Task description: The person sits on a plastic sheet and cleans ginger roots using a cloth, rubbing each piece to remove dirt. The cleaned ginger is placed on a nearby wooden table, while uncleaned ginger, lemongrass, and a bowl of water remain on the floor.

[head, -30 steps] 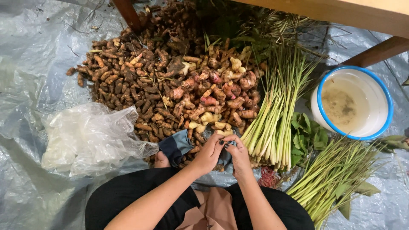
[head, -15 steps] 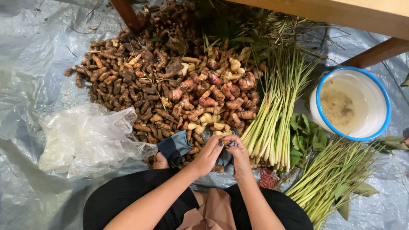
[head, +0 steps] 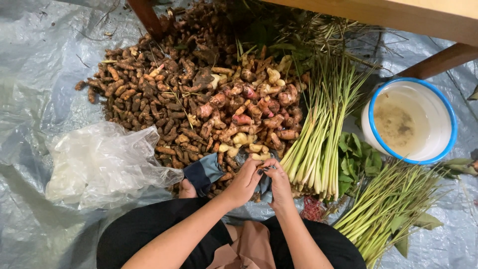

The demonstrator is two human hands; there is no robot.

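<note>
Small dark item, too hidden to identify, sits pinched between left hand (head: 245, 180) and right hand (head: 279, 179), fingers of both closed on it, just below the root pile (head: 199, 99). Lemongrass bundle (head: 321, 134) lies beside; clear plastic bag (head: 99, 164) left.

Only one view is given, taken from a camera worn on the head and aimed almost straight down at the floor. The wearer's own forearms and black-clad lap are seen entering from the bottom edge, so the camera is set above and just behind the left hand (head: 242, 183) and the right hand (head: 279, 182). The grey plastic ground sheet (head: 35, 94) is seen across the whole frame. The scene is viewed from near, at seated height. A pale wooden tabletop edge (head: 398, 15) is cut off along the upper right of the frame.
</note>
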